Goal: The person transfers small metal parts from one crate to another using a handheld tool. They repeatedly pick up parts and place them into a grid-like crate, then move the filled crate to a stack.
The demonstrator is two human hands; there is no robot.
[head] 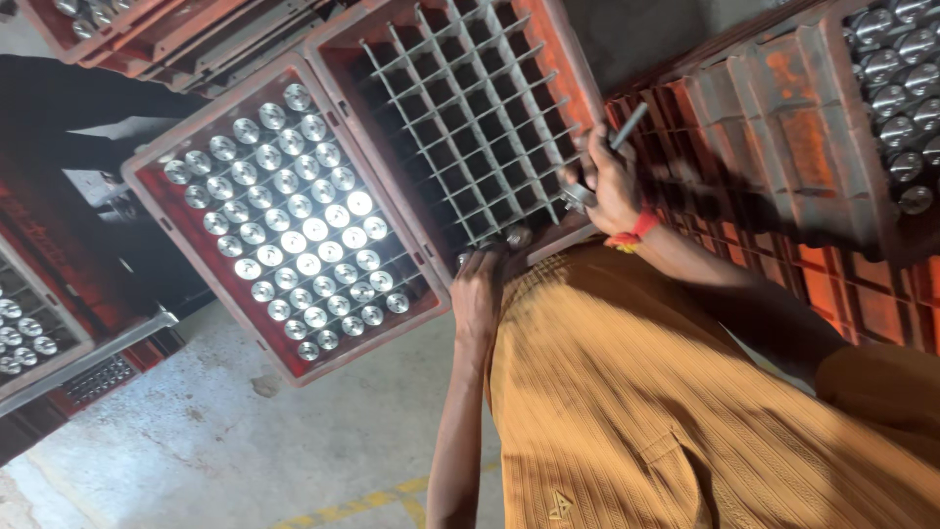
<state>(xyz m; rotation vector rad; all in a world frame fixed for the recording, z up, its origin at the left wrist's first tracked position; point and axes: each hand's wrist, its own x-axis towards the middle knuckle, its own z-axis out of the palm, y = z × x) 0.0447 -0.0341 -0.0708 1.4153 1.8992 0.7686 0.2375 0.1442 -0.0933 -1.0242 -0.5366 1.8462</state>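
My right hand point(609, 181), with a red thread band at the wrist, is closed on a thin grey metal rod point(629, 125) and presses a round metal part point(578, 197) against the right edge of an orange crate point(563, 59). This crate holds a grey wire grid point(470, 108) with empty cells. My left hand point(478, 291) lies on the crate's near rim with its fingers curled over it, right next to a shiny round metal part point(516, 235). My mustard ribbed shirt point(666, 392) fills the lower right.
To the left is a second orange crate point(162, 211), full of shiny round metal parts point(299, 220). More crates with the same parts stand at the far right point(896, 88) and the far left point(24, 328). Stacked orange crates point(783, 127) lie behind my right hand. Concrete floor point(245, 441) below.
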